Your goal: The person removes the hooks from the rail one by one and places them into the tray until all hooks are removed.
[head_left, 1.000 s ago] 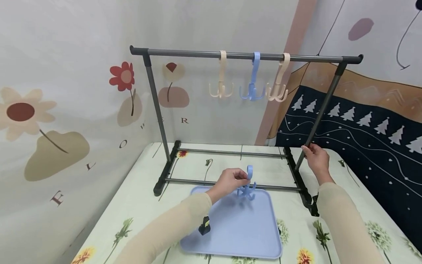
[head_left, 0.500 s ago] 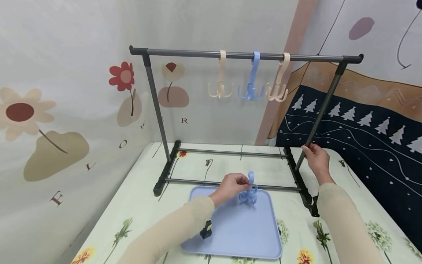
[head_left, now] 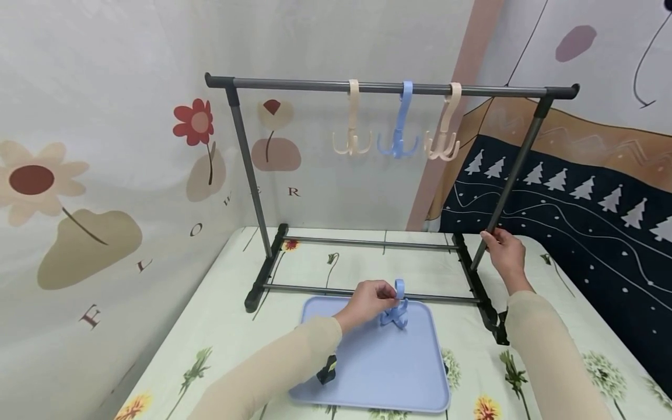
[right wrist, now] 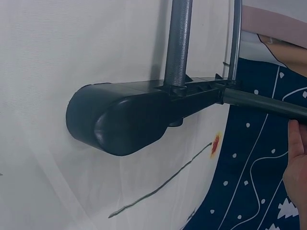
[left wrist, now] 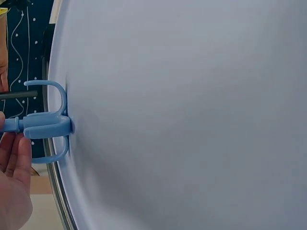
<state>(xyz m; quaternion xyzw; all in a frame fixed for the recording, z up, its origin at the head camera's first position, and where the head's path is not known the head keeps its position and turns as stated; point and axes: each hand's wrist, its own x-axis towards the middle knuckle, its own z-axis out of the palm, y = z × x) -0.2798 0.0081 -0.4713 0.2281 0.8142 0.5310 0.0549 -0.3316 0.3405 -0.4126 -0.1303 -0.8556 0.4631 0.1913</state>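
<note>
My left hand (head_left: 369, 302) pinches a light-blue multi-prong hanging hook (head_left: 396, 315) by its stem, the loop pointing up and the prongs down. It is over the far part of a blue tray (head_left: 394, 373). In the left wrist view the hook's (left wrist: 48, 127) base is right at the tray (left wrist: 182, 115); whether it touches, I cannot tell. My right hand (head_left: 505, 256) grips the right post (head_left: 517, 169) of a dark-grey garment rack low down. From its top bar (head_left: 294, 85) hang a cream hook (head_left: 353, 116), a blue hook (head_left: 403, 119) and another cream hook (head_left: 446, 122).
The rack's black feet (head_left: 258, 283) stand on a floral tablecloth (head_left: 236, 344), joined by two low crossbars (head_left: 325, 289) behind the tray. A printed curtain (head_left: 131, 105) stands at the left and back. A black wrist device (head_left: 326, 370) sits on my left wrist.
My left hand has lowered the blue hook a little towards the tray, and its prongs have turned. The right hand keeps its place on the post.
</note>
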